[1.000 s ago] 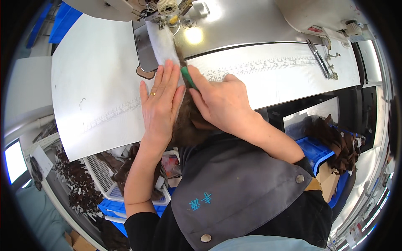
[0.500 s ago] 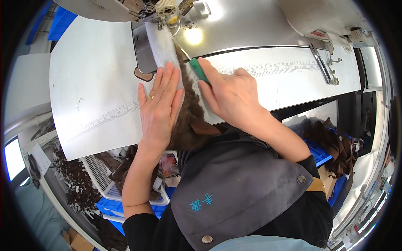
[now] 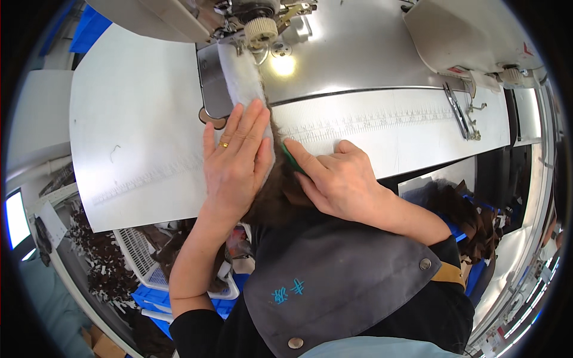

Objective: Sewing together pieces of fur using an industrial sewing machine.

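A strip of white fleece (image 3: 241, 74) with brown fur (image 3: 270, 194) along its right side runs from under the sewing machine's presser area toward my body. My left hand (image 3: 236, 164) lies flat on the strip, its fingers stretched out and a ring on one of them. Beside the fur's right edge, my right hand (image 3: 340, 179) grips a green-handled awl (image 3: 290, 157). Only part of the handle shows; its thin metal shaft is hidden now. The sewing machine head (image 3: 260, 27) with its ribbed white wheel stands over the far end of the strip.
Tweezers (image 3: 456, 110) lie at the right of the white table (image 3: 137, 119), which has printed ruler marks. Below its front edge are a white basket (image 3: 132, 253) with brown scraps and, at right, a pile of brown pieces (image 3: 474, 221). A loose thread (image 3: 114, 153) rests at left.
My right hand has drawn the awl back toward my body along the fur's edge. My left hand stays flat on the strip, and the whole view has shifted slightly.
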